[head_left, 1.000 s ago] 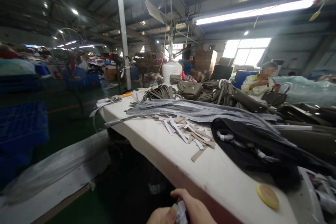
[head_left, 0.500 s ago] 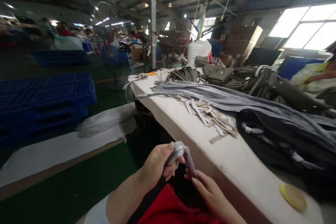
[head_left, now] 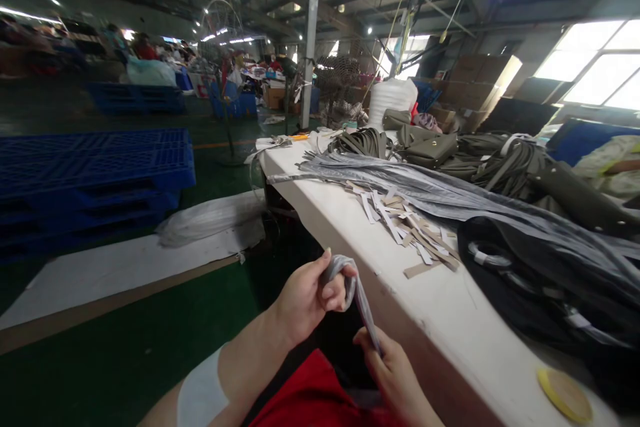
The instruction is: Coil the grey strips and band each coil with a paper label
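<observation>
A long grey strap (head_left: 367, 310), apparently in clear plastic, runs between my two hands beside the table edge. Its upper end loops around the fingers of my left hand (head_left: 305, 297), which are curled closed with the thumb pointing up. Lower and to the right, my right hand (head_left: 393, 363) pinches the strap's other visible part between thumb and fingers. Beyond that hand the strap is hidden. On the white-covered table (head_left: 345, 233), a bundle of similar grey plastic-covered straps (head_left: 400, 177) stretches from the far end toward the right.
Paper and card strips (head_left: 405, 230) lie scattered on the table. Black material with coiled bands (head_left: 525, 287), a yellow-edged roll (head_left: 564, 393) and olive bags (head_left: 430, 149) are also on it. Blue pallets (head_left: 95, 173) and a plastic-wrapped bundle (head_left: 210, 217) stand on the left floor.
My left hand has turned and risen slightly, with the strap now looped around its fingers. My right hand has dropped a little, and a longer stretch shows between them. The view has shifted left.
</observation>
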`<state>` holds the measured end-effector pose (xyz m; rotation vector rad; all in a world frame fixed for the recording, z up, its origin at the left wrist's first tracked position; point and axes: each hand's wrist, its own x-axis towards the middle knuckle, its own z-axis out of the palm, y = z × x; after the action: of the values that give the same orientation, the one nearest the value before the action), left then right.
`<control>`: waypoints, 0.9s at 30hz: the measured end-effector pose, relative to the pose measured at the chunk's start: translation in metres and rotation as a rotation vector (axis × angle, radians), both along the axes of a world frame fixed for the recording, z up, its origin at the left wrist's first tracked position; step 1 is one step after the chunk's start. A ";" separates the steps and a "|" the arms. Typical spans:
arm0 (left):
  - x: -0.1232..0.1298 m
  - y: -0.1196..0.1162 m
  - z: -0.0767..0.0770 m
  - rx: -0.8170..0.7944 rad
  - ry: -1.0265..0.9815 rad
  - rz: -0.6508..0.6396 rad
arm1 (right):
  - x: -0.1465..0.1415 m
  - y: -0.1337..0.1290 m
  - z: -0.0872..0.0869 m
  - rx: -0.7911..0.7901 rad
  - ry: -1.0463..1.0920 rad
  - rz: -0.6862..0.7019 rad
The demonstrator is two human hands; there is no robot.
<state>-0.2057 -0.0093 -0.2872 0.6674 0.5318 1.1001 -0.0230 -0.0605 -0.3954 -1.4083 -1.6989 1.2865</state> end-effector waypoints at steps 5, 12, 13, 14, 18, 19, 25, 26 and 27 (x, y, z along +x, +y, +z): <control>0.014 -0.002 -0.027 0.455 0.439 0.279 | -0.008 -0.021 0.046 -0.139 0.199 0.445; 0.018 -0.015 -0.051 1.023 1.195 -0.019 | 0.045 0.002 0.067 0.137 -0.005 -0.026; 0.019 -0.016 -0.050 0.935 1.209 -0.076 | 0.049 0.005 0.066 0.238 -0.117 -0.114; 0.020 -0.016 -0.049 0.819 1.190 -0.134 | 0.050 0.006 0.066 0.337 -0.204 -0.178; 0.024 -0.019 -0.047 0.315 0.833 -0.434 | 0.036 -0.002 0.060 0.499 -0.260 -0.063; 0.025 -0.021 -0.045 0.235 0.719 -0.492 | 0.030 -0.004 0.057 0.475 -0.226 0.006; 0.024 -0.025 -0.014 0.035 0.212 -0.353 | -0.007 -0.007 0.030 0.201 0.081 0.126; 0.024 -0.025 -0.010 0.074 0.211 -0.232 | -0.014 -0.009 0.025 0.142 0.112 0.178; 0.023 -0.025 -0.009 0.154 0.259 -0.090 | -0.019 -0.012 0.021 0.081 0.139 0.253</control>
<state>-0.1828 -0.0340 -0.2962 0.9673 0.6358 0.9824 -0.0418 -0.0727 -0.3743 -1.0577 -1.8545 1.3973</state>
